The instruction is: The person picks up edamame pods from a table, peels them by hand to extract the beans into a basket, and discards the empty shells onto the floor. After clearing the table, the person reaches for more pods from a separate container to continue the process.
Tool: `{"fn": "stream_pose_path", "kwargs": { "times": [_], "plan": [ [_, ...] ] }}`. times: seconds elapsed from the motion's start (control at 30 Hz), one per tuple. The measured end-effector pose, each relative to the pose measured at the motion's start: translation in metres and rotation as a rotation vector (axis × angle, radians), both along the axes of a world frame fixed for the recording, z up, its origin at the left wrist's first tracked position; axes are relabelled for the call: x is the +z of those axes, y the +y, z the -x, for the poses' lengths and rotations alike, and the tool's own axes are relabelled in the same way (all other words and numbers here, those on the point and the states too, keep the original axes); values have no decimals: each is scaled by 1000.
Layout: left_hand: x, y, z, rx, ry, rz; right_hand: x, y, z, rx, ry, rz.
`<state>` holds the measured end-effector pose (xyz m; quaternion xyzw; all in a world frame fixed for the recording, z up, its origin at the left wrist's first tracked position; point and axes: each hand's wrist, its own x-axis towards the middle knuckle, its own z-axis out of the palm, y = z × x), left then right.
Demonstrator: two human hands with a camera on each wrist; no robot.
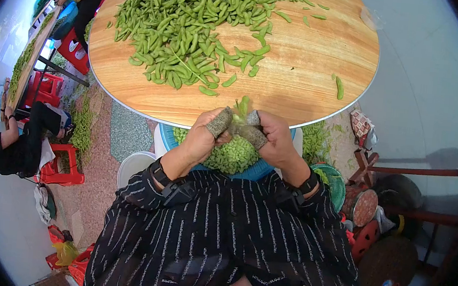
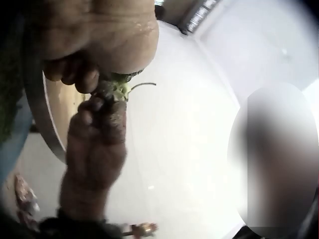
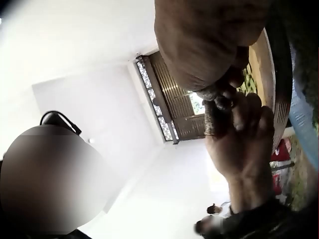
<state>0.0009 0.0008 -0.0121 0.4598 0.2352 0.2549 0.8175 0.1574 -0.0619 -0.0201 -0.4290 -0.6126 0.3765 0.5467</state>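
My left hand and right hand meet just off the near edge of the table, fingertips almost together. Between them they pinch a green soybean pod, partly hidden by the fingers. In the left wrist view a thin stem sticks out from the pod. Speckled coverings wrap the thumbs and some fingers. Directly below the hands, a blue basin holds a heap of shelled green beans.
A large pile of soybean pods covers the far left of the round wooden table. A single pod lies at the right. A white bucket and a green basket flank me. Two people sit at the left.
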Motion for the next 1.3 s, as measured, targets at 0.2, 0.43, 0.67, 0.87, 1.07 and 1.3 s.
{"fn": "stream_pose_path", "kwargs": {
  "times": [0.2, 0.43, 0.67, 0.87, 1.07, 1.3],
  "plan": [
    [7, 4, 4, -164, 32, 87, 15, -2, -9, 109, 396, 367],
    [27, 5, 5, 54, 521, -1029, 18, -7, -5, 49, 306, 419],
    [35, 10, 5, -81, 433, -586, 16, -7, -1, -22, 3, 208],
    [12, 10, 6, -86, 248, -321, 30, -6, -2, -72, -548, -116],
    [18, 0, 2, 9, 276, -205, 26, -9, 2, -46, -672, -179],
    [10, -12, 3, 178, 151, -471, 25, -15, -3, -89, -308, 42]
  ]
}}
